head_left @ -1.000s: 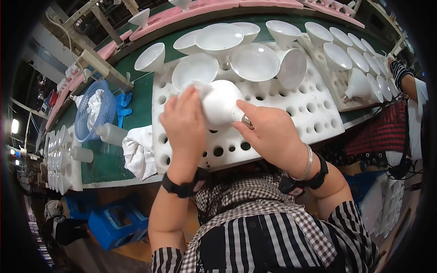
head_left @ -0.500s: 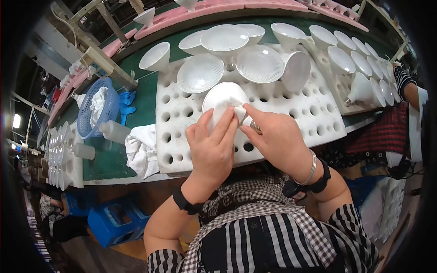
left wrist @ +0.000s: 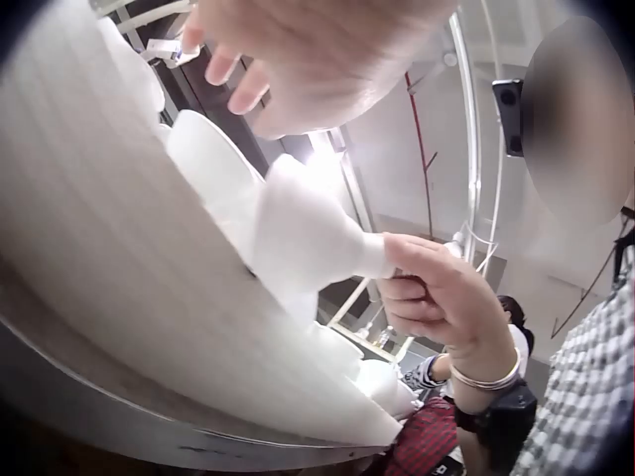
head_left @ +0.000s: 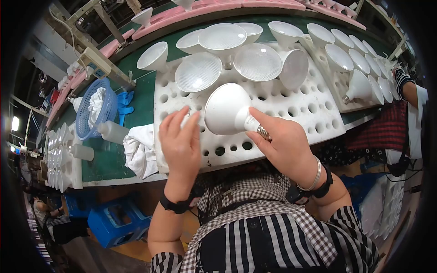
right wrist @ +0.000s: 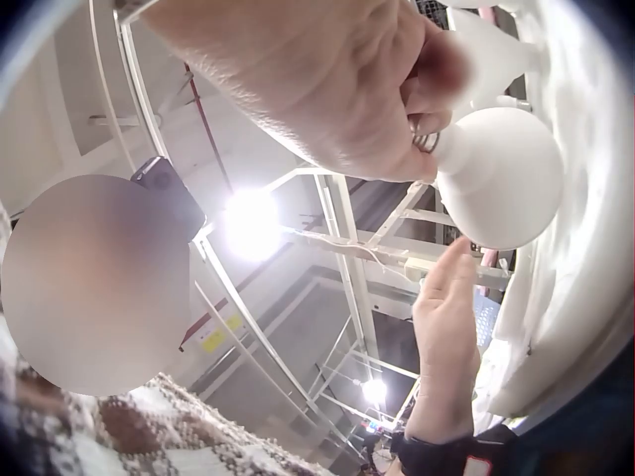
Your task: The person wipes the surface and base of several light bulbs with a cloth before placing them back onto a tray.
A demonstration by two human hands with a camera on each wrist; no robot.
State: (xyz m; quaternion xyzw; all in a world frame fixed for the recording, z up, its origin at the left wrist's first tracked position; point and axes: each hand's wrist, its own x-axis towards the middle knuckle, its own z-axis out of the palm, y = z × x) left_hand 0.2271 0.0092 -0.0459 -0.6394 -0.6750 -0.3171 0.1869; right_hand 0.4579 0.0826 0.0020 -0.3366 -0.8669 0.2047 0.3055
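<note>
The right hand [head_left: 284, 141] pinches the metal screw base of a white cone-shaped lamp [head_left: 225, 109], whose wide end points left above the foam board [head_left: 273, 141]. To the left of the lamp, and apart from it in the head view, is the left hand [head_left: 180, 145], fingers extended and slightly bent. A pale patch shows between its fingers; whether it is cloth or foam cannot be told. In the left wrist view the right hand [left wrist: 437, 297] grips the lamp's neck [left wrist: 372, 256]. The right wrist view shows the left hand [right wrist: 446, 337] below the lamp [right wrist: 504, 178].
Several lamps [head_left: 198, 72] stand along the board's back, with more on a second board [head_left: 339, 86] at right. At left are a blue basket [head_left: 82, 119] with white cloth, blue gloves [head_left: 124, 103], bottles [head_left: 113, 133] and a crumpled cloth [head_left: 139, 152].
The left hand, which was pressing white material on the lamp beside the right fingers, has moved left off it. The lamp has turned so its side shows, still in the right hand.
</note>
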